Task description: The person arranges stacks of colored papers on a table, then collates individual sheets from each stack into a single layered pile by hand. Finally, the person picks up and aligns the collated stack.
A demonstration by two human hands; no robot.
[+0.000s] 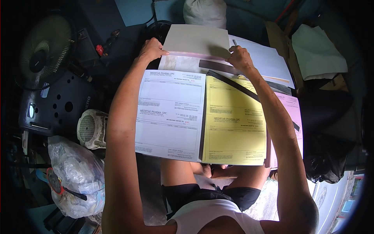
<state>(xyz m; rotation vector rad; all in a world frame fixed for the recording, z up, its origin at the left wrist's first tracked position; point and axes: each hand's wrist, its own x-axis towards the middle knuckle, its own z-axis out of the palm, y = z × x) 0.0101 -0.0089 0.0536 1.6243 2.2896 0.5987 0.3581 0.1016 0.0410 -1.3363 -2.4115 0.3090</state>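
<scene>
"MEDSTAR PHARMA OPC" reads twice on the white form sheet (169, 130) and once clearly on the yellow form sheet (235, 141), red serial numbers being too small to confirm; "ERG" is legible on the dark perforated casing (48, 113).

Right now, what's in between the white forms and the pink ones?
The yellow forms lie between the white forms and the pink forms, with a dark strip slanting across them. The head view shows it.

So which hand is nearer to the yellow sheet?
The right hand: it is just beyond the top edge of the yellow sheet. The left hand is farther off, at the grey board's left edge.
</scene>
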